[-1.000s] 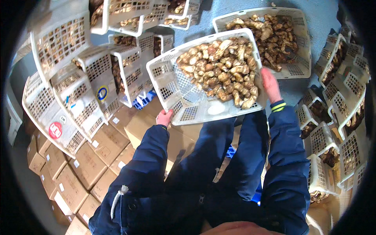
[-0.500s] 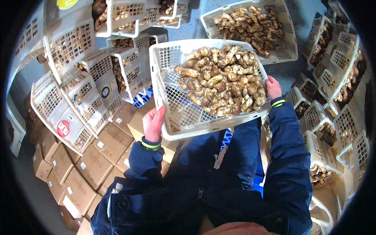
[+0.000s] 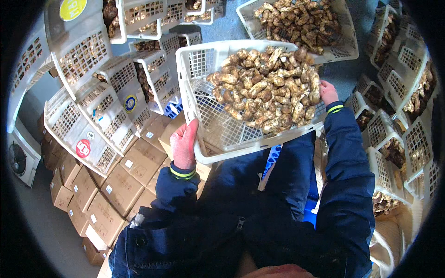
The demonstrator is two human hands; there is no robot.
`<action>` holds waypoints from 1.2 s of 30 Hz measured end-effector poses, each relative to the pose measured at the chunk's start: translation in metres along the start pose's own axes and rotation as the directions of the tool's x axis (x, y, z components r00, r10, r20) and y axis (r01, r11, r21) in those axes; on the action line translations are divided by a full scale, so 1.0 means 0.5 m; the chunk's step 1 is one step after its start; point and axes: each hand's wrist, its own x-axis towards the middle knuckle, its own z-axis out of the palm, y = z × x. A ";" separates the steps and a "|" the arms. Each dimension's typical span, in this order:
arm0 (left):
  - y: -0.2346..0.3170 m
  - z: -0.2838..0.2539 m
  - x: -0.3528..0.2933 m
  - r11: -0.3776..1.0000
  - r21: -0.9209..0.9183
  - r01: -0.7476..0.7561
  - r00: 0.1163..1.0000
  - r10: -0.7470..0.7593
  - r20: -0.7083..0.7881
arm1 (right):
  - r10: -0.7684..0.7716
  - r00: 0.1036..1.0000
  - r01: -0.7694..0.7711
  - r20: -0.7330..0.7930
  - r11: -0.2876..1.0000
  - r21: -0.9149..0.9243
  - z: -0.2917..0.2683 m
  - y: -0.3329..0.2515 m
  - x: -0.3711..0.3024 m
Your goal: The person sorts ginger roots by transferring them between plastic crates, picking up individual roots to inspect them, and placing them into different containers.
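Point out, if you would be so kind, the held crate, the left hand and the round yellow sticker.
held crate (image 3: pixel 241 148): head view, on its near wall.
left hand (image 3: pixel 183 146): head view, on its middle.
round yellow sticker (image 3: pixel 73 8): head view, on its face.

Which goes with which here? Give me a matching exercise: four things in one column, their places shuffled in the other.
Things
1. Left hand
2. Red sticker
3. Right hand
4. Cardboard boxes

Places
A. Stacked at the lower left of the picture
B. At the right side of the held basket
C. At the left side of the held basket
D. On the wall of another basket

Pairs: 1-C, 2-D, 3-B, 4-A
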 end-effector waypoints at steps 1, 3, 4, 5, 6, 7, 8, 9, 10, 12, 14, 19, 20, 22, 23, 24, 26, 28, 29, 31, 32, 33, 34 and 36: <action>-0.006 0.003 0.000 1.000 -0.009 -0.019 1.000 0.019 0.007 | -0.006 1.000 0.006 0.006 1.000 -0.007 0.000 0.006 -0.001; -0.022 -0.005 0.006 0.998 -0.025 -0.049 0.998 0.050 0.037 | 0.020 1.000 -0.020 -0.007 0.999 -0.040 -0.001 0.007 0.002; -0.028 -0.006 0.005 0.999 -0.010 -0.036 0.999 0.037 0.024 | 0.002 1.000 -0.002 0.011 0.999 -0.044 -0.002 0.005 0.002; -0.028 -0.004 0.003 1.000 0.005 -0.024 1.000 0.024 0.011 | 0.002 1.000 -0.001 0.017 0.999 -0.032 0.000 0.010 0.005; -0.022 0.000 0.002 1.000 0.024 -0.014 1.000 0.014 0.003 | 0.004 1.000 -0.004 0.018 1.000 -0.017 0.000 0.022 0.011; -0.018 0.004 0.003 0.999 -0.018 -0.032 0.999 0.032 0.021 | 0.006 1.000 -0.006 0.017 1.000 -0.005 0.001 0.040 0.019; 0.009 0.019 0.007 1.000 0.007 -0.019 0.999 0.018 0.047 | -0.070 0.997 0.070 -0.028 0.997 0.017 -0.003 0.137 0.035; 0.036 0.021 -0.003 1.000 0.028 -0.005 1.000 0.005 0.012 | -0.079 0.996 0.079 -0.032 0.997 0.002 -0.005 0.102 0.032; 0.048 0.017 -0.003 0.999 0.037 0.006 1.000 -0.005 -0.024 | -0.097 0.995 0.096 -0.040 0.995 -0.020 -0.015 0.040 0.020; 0.035 -0.018 -0.028 0.998 -0.039 -0.041 0.999 0.040 -0.030 | 0.090 0.995 -0.066 -0.039 0.909 0.412 -0.040 -0.051 -0.020; 0.040 -0.017 -0.052 0.998 -0.065 0.002 0.999 -0.006 -0.054 | -0.054 0.997 0.020 0.057 0.881 0.474 -0.052 0.007 -0.015; 0.043 0.020 0.009 0.991 -0.133 0.035 0.999 -0.039 -0.024 | -0.298 0.954 0.266 -0.029 0.889 -0.373 -0.063 0.069 0.050; 0.035 0.018 0.015 0.991 -0.131 -0.005 1.000 0.006 0.012 | 0.124 0.988 -0.135 -0.088 0.982 -0.133 -0.051 0.035 0.022; 0.004 0.000 0.028 0.993 -0.107 -0.040 0.994 0.050 0.093 | -0.243 0.966 0.224 -0.089 0.957 -0.183 -0.061 0.032 0.009; -0.006 0.001 0.034 0.994 -0.106 0.016 0.998 -0.009 0.069 | -0.048 0.998 0.045 -0.050 0.996 -0.074 -0.065 0.022 0.005; -0.010 0.005 0.033 0.993 -0.112 0.037 0.999 -0.033 0.034 | 0.129 0.992 -0.130 0.012 0.991 0.027 -0.066 -0.026 -0.001; -0.003 0.015 0.038 0.995 -0.094 0.031 0.997 -0.025 0.072 | 0.038 0.993 -0.015 -0.114 0.980 0.200 -0.080 0.109 0.016; -0.007 0.006 0.030 0.990 -0.140 0.033 0.998 -0.024 0.066 | 0.230 0.973 -0.231 0.024 0.960 0.159 -0.083 -0.002 0.010; -0.007 0.004 0.025 0.987 -0.153 0.050 0.995 -0.036 0.092 | 0.145 0.989 -0.146 0.015 0.988 0.055 -0.097 -0.014 -0.003; 0.012 0.009 0.019 0.986 -0.152 0.065 0.994 -0.051 0.094 | 0.164 0.986 -0.161 -0.029 0.983 0.085 -0.107 0.014 -0.006; 0.026 0.013 0.012 0.983 -0.169 0.072 0.994 -0.057 0.094 | 0.228 0.974 -0.225 0.003 0.958 0.175 -0.117 0.041 -0.002; 0.025 -0.010 0.006 0.989 -0.134 0.059 0.996 -0.049 0.074 | 0.132 0.990 -0.131 -0.039 0.991 0.037 -0.119 -0.023 -0.019; 0.026 -0.025 0.005 0.994 -0.098 0.049 0.996 -0.041 0.080 | 0.046 0.996 -0.042 -0.078 0.998 0.046 -0.121 -0.024 -0.024; 0.055 -0.029 -0.034 0.975 -0.213 0.065 0.994 -0.044 0.104 | 0.176 0.984 -0.177 0.023 0.976 0.128 -0.161 -0.062 -0.068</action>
